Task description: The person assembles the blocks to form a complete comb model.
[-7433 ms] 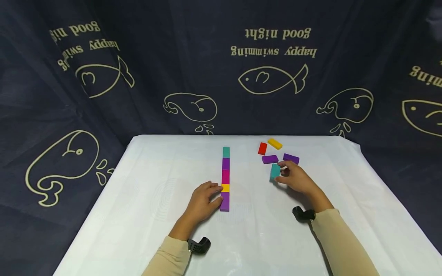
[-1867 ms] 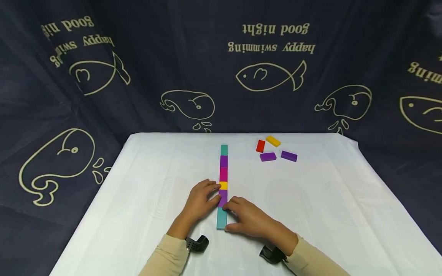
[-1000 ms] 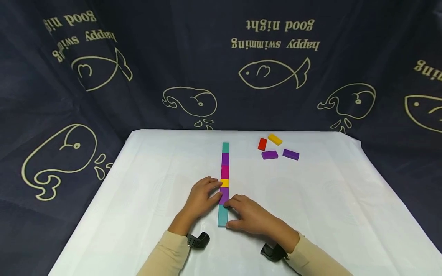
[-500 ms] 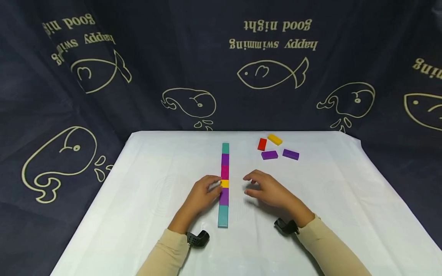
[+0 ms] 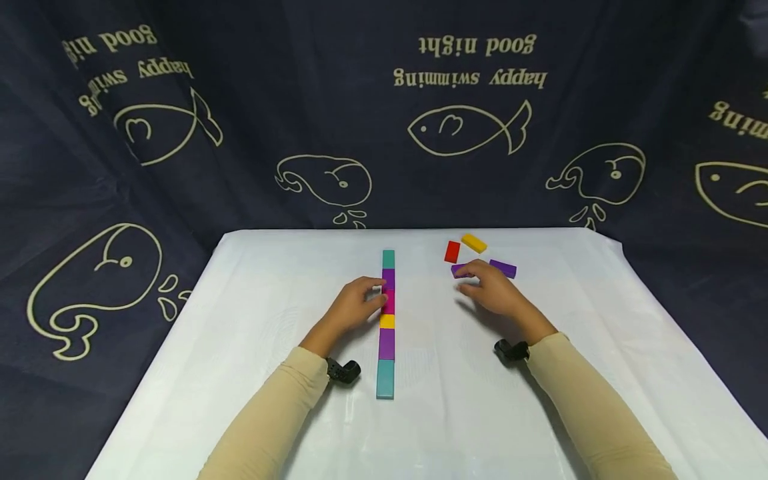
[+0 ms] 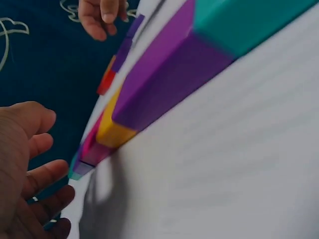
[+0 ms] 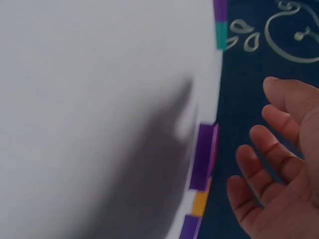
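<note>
purple block (image 5: 459,268) near right hand (image 5: 495,291); 6-block row (image 5: 387,322) near left hand (image 5: 349,309)

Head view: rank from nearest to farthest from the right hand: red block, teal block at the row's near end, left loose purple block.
From the right hand:
1. Left loose purple block: partly hidden by the hand.
2. Red block: just beyond it, slightly left.
3. Near-end teal block: to the left, lower in the picture.
</note>
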Motion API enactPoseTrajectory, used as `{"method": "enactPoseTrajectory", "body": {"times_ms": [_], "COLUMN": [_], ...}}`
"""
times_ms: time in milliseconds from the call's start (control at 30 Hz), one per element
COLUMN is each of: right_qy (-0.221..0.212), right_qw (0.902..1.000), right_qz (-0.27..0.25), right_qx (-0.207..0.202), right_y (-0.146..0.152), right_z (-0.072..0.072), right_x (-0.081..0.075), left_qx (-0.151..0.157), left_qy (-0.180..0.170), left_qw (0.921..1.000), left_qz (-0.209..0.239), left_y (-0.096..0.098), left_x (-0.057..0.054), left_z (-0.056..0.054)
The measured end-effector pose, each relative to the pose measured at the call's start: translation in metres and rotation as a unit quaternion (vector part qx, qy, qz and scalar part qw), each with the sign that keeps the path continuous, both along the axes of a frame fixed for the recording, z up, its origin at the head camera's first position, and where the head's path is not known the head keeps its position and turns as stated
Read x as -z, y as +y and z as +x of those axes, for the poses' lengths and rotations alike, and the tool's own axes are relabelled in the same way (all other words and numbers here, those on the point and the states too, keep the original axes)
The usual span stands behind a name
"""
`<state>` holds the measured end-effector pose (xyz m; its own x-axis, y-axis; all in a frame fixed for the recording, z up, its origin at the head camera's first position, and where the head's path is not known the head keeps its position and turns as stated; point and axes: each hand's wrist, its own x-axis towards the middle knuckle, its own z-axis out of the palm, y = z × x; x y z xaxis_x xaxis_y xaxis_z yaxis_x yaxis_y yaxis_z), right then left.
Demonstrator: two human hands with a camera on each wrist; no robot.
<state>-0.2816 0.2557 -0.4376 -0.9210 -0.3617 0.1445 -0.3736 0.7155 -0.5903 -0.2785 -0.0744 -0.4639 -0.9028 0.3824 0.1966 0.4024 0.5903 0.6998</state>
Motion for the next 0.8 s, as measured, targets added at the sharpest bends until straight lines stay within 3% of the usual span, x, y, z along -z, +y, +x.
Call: {"method": "enactPoseTrajectory", "body": {"times_ms": [233,367,533,800], "right_qy": [0.003,-0.005,-0.038,-0.066], "right_qw": [0.9996,0.9992,0.9978,0.9962], "right_qz": [0.005,0.008,0.014,0.030], "right_qx": [0.028,0.039,0.052,0.048], "right_y": [0.017,0.020,0.018,0.018], "right_z": [-0.027,-0.037,-0.046,-0.051], "right_x": [0.007,0.008,0.007,0.015], "left_qx": [0.000,-0.001,-0.010,-0.012], "left_qy": [-0.001,-0.021,-0.039,0.001], "left_qw": [0.9998,0.9996,0.9992,0.9987], "left_qz": [0.018,0.021,-0.004,-0.050], "left_y": [0.009,0.013,0.012,0.011], "left_x": [0.002,0.005,0.010,0.023], "left_z": [-0.036,-0.049,-0.055,-0.055]}}
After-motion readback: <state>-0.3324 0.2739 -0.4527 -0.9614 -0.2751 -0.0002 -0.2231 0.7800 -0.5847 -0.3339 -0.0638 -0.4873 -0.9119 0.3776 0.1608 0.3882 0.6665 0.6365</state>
